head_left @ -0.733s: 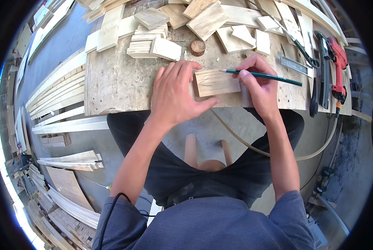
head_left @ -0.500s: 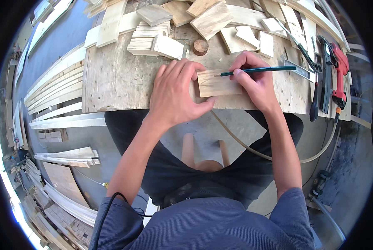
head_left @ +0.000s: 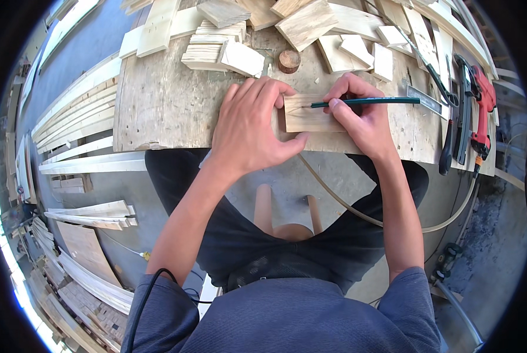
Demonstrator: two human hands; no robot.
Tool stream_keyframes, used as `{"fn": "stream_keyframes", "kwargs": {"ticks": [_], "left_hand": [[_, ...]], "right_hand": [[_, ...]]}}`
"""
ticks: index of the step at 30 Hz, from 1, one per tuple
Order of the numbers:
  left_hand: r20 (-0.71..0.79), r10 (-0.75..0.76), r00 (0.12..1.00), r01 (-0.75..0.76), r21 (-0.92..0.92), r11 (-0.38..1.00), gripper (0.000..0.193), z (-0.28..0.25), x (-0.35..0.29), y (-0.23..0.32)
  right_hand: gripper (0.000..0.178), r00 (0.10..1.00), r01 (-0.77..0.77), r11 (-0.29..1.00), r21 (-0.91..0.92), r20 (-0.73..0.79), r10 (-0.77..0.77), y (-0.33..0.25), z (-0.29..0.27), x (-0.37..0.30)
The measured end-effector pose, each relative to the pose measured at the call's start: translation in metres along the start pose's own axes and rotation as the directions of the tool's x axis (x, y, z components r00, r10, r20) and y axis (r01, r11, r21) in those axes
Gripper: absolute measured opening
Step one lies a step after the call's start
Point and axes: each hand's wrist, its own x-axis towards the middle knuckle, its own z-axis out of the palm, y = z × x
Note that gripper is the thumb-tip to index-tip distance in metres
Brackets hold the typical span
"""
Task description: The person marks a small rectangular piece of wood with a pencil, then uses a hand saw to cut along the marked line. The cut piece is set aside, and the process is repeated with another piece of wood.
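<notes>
A small flat wooden block (head_left: 313, 120) lies on the wooden workbench (head_left: 169, 112) close to its front edge, its grain running lengthwise. My left hand (head_left: 252, 123) braces the block's left end, index finger at the upper corner and thumb by the lower edge. Between the fingers of my right hand (head_left: 360, 117) is a dark green pencil (head_left: 393, 100), held almost level. The pencil's tip is over the block's upper face, and that hand covers the block's right end. Whether the tip touches the wood, I cannot tell.
Beyond my hands sit a round wooden piece (head_left: 289, 61), a stack of thin wood pieces (head_left: 213, 47) and several offcuts (head_left: 306, 25). At right are a metal square (head_left: 423, 100), a screwdriver (head_left: 446, 147) and a red air nailer (head_left: 483, 112) with a hose (head_left: 452, 220).
The view has shifted slightly. Both hands stay at the block with the same hold, and the pencil keeps about the same place and slant over the wood.
</notes>
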Motion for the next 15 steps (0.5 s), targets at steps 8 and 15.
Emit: {"fn": "stream_keyframes", "kwargs": {"ticks": [8,15], "left_hand": [[0.01,-0.007,1.0,0.007,0.011,1.0,0.06,-0.0005,0.0001,-0.0003],[0.022,-0.014,1.0,0.013,0.023,1.0,0.062,-0.0009,0.0001,0.0]], "right_hand": [[0.008,0.998,0.022,0.999,0.038,-0.061,-0.019,0.0019,-0.0029,-0.0006],[0.009,0.997,-0.019,0.998,-0.059,-0.076,0.014,-0.0029,0.0,-0.0002]]}}
